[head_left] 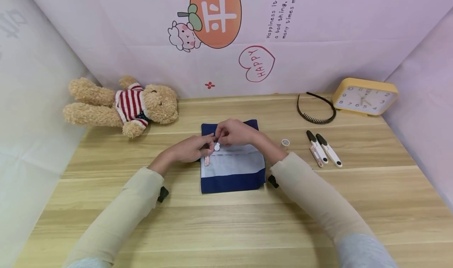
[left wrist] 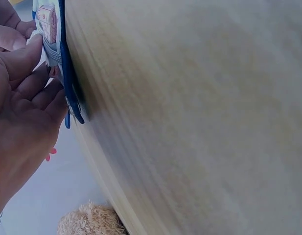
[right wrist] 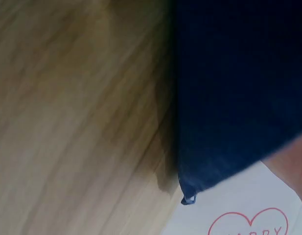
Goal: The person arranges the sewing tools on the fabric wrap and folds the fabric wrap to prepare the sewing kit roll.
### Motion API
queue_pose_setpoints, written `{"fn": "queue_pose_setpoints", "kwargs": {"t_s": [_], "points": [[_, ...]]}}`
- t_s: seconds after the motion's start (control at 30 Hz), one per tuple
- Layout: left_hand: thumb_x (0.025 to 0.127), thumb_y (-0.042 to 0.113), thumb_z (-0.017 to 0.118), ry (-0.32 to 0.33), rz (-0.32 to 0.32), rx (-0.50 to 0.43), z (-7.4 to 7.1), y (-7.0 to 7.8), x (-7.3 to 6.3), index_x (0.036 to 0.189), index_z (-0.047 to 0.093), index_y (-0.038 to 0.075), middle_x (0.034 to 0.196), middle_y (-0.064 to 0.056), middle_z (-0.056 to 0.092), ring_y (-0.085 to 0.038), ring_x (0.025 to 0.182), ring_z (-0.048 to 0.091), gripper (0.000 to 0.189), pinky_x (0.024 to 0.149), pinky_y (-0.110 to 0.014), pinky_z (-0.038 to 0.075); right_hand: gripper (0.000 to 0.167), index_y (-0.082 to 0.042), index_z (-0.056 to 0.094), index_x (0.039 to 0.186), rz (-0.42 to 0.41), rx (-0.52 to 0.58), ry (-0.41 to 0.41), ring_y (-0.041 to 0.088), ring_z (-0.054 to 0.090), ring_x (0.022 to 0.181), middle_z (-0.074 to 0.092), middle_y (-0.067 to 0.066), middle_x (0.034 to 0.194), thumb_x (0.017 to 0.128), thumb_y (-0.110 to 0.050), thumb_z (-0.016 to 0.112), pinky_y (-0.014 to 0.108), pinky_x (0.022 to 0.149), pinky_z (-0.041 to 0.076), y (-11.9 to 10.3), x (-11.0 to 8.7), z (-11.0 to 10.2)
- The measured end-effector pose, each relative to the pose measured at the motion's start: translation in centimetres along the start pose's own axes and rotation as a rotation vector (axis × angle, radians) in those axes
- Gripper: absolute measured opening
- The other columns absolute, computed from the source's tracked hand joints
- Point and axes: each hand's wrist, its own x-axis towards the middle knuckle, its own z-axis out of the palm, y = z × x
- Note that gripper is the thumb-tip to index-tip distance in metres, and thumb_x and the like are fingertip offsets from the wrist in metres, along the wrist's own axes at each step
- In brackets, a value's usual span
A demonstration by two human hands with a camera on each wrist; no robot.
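A dark blue cloth case with a light grey panel point(head_left: 233, 165) lies flat on the wooden table. My left hand point(head_left: 192, 148) is at its upper left; in the left wrist view its thumb point(left wrist: 26, 56) and fingers pinch the cloth from both sides. Just above the panel, my right hand point(head_left: 235, 132) has its fingertips drawn together beside the left ones, at a small white disc point(head_left: 217, 146). What lies inside the pinch is hidden. A folded tape measure with red figures point(left wrist: 47, 22) sits at the panel's left edge. The case's blue corner point(right wrist: 229, 98) fills much of the right wrist view.
Right of the case stand a small clear-white round spool point(head_left: 285, 142) and two white tools with black tips point(head_left: 329, 150), beside a small pink-and-white piece point(head_left: 316, 156). Behind are a black headband point(head_left: 316, 120) and a yellow clock point(head_left: 366, 97). A teddy bear point(head_left: 131, 102) lies back left.
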Motion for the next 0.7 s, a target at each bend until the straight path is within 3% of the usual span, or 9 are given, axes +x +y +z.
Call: {"fn": "queue_pose_setpoints", "kwargs": {"t_s": [0.07, 0.13, 0.23, 0.33, 0.37, 0.7], "points": [[0.104, 0.007, 0.056, 0.004, -0.001, 0.002, 0.0, -0.1, 0.0, 0.098, 0.056, 0.01, 0.157, -0.023, 0.036, -0.029, 0.134, 0.051, 0.007, 0.085, -0.037, 0.041, 0.011, 0.0, 0.067, 0.106, 0.008, 0.005, -0.014, 0.02, 0.07, 0.075, 0.073, 0.008, 0.09, 0.097, 0.0, 0.061, 0.029, 0.07, 0.056, -0.1, 0.1, 0.1], [0.104, 0.007, 0.057, 0.01, 0.005, 0.006, 0.0, -0.1, 0.0, 0.099, 0.057, 0.009, 0.152, -0.022, 0.046, -0.025, 0.119, 0.059, 0.006, 0.083, -0.036, 0.041, 0.011, 0.0, 0.067, 0.106, 0.017, 0.008, -0.023, 0.019, 0.069, 0.074, 0.073, 0.008, 0.091, 0.097, 0.0, 0.061, 0.029, 0.07, 0.055, -0.1, 0.3, 0.2], [0.104, 0.008, 0.057, 0.019, 0.015, 0.013, 0.1, -0.2, 0.2, 0.098, 0.059, 0.009, 0.126, -0.014, 0.065, -0.019, 0.097, 0.059, 0.006, 0.081, -0.035, 0.041, 0.012, 0.0, 0.067, 0.108, 0.035, -0.004, -0.03, 0.018, 0.066, 0.071, 0.072, 0.008, 0.091, 0.097, 0.0, 0.062, 0.028, 0.068, 0.053, -0.1, 0.5, 0.4], [0.104, 0.007, 0.057, 0.024, 0.022, 0.009, 0.1, -0.2, 0.2, 0.095, 0.059, 0.009, 0.095, -0.004, 0.062, -0.018, 0.083, 0.053, 0.008, 0.078, -0.034, 0.041, 0.013, -0.001, 0.067, 0.109, 0.059, -0.017, -0.035, 0.016, 0.062, 0.069, 0.072, 0.007, 0.091, 0.097, -0.001, 0.062, 0.027, 0.066, 0.05, -0.1, 0.7, 0.6], [0.104, 0.007, 0.058, 0.025, 0.022, 0.006, 0.1, -0.2, 0.2, 0.095, 0.058, 0.009, 0.091, -0.003, 0.06, -0.017, 0.081, 0.052, 0.009, 0.077, -0.034, 0.041, 0.014, -0.001, 0.067, 0.11, 0.068, -0.014, -0.04, 0.017, 0.062, 0.069, 0.072, 0.008, 0.091, 0.097, -0.001, 0.062, 0.027, 0.066, 0.05, -0.1, 0.8, 0.7], [0.101, 0.007, 0.062, 0.052, 0.021, 0.011, 0.2, -0.6, 0.3, 0.094, 0.062, 0.01, 0.09, 0.0, 0.062, -0.017, 0.082, 0.053, 0.008, 0.077, -0.034, 0.044, 0.011, -0.004, 0.064, 0.106, 0.078, -0.062, -0.124, 0.016, 0.057, 0.069, 0.069, 0.007, 0.09, 0.096, 0.001, 0.061, 0.027, 0.067, 0.047, -0.5, 1.1, 0.9]]}}
